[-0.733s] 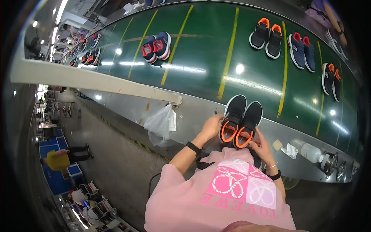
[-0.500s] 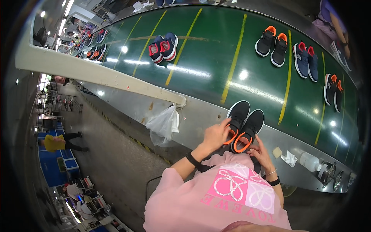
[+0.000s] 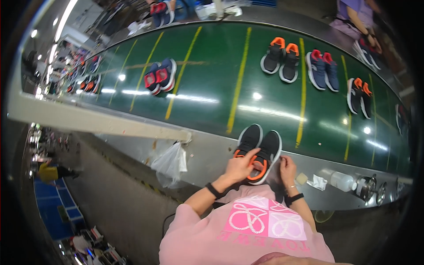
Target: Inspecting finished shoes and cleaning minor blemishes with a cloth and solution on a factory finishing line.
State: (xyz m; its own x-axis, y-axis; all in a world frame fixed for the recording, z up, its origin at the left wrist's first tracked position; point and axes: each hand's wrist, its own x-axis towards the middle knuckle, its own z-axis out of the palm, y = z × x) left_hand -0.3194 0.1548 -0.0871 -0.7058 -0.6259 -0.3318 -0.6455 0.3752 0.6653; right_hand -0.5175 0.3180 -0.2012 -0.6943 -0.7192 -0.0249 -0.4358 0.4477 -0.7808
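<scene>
A pair of black sneakers with orange linings and white soles rests at the near edge of the belt, toes pointing away from me. My left hand (image 3: 241, 168) reaches over the left sneaker (image 3: 250, 137) and grips the right sneaker (image 3: 270, 148) around its tongue and collar. Just right of that sneaker, and apart from it, my right hand (image 3: 288, 169) is closed with its fingers curled together. Whatever it may hold is too small or hidden to make out.
The green belt (image 3: 207, 117) with yellow lines carries several other pairs, including red-lined navy sneakers (image 3: 160, 76) and black-and-orange sneakers (image 3: 281, 60). A plastic bag (image 3: 170, 167) hangs at the left. A white bottle (image 3: 342, 180) lies right. Across the belt, a person in purple (image 3: 353, 17) handles shoes.
My left hand has moved onto the right sneaker's tongue. My right hand has come off the heel and closed beside it. The view has shifted, showing more beyond the belt.
</scene>
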